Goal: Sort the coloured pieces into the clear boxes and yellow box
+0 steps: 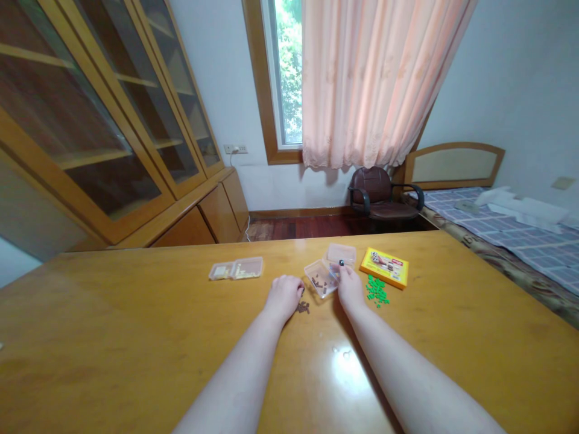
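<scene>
My right hand (351, 286) grips the right side of a clear plastic box (309, 269), which is tilted toward me. Several small brown pieces (319, 284) lie inside it. Left of the box, my left hand (284, 295) is at a small pile of brown pieces (303, 307) on the table, its fingers pinched together. What sits between those fingertips is hidden. Behind the box lies a clear lid (341, 253). A heap of small green pieces (377, 290) is spread to the right of my right hand.
A yellow box (384, 267) with a printed picture lies at the right, behind the green pieces. An open clear case (246, 267) with pale pieces lies on the left. The wooden table (136, 343) ends at its far edge, with an office chair (377, 193) beyond.
</scene>
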`<state>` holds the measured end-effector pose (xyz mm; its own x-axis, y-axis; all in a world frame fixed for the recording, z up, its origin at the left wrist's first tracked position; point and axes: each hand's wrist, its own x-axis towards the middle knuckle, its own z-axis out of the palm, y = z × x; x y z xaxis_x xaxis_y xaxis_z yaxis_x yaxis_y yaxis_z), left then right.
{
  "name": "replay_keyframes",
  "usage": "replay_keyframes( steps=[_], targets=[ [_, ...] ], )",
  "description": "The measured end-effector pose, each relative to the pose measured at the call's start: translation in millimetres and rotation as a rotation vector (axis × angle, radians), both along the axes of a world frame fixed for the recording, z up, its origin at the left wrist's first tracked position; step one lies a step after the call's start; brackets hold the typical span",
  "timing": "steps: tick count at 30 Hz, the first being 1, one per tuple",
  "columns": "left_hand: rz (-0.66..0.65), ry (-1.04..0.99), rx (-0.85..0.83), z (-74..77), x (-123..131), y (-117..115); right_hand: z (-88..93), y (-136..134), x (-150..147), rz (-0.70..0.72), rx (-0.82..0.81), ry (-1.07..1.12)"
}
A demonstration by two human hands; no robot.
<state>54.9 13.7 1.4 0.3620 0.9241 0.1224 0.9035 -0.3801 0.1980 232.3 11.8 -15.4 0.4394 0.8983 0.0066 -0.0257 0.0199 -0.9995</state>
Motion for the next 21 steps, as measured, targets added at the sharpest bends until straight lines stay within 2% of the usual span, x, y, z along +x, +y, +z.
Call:
replay_keyframes(
  steps=[6,14,21],
  targets=[
    [0.008,-0.042,-0.017,0.9,0.4,-0.9,-3.8,1.3,-0.6,0.006,0.021,-0.010],
    [0.027,-0.009,-0.031,2.6,1.5,-2.7,2.0,-1.8,-0.8,0.000,0.032,-0.057],
    [0.116,0.026,-0.009,-2.1,-2.5,-0.6,0.3,-1.4,-0.6,-0.003,0.050,-0.053]
  ],
)
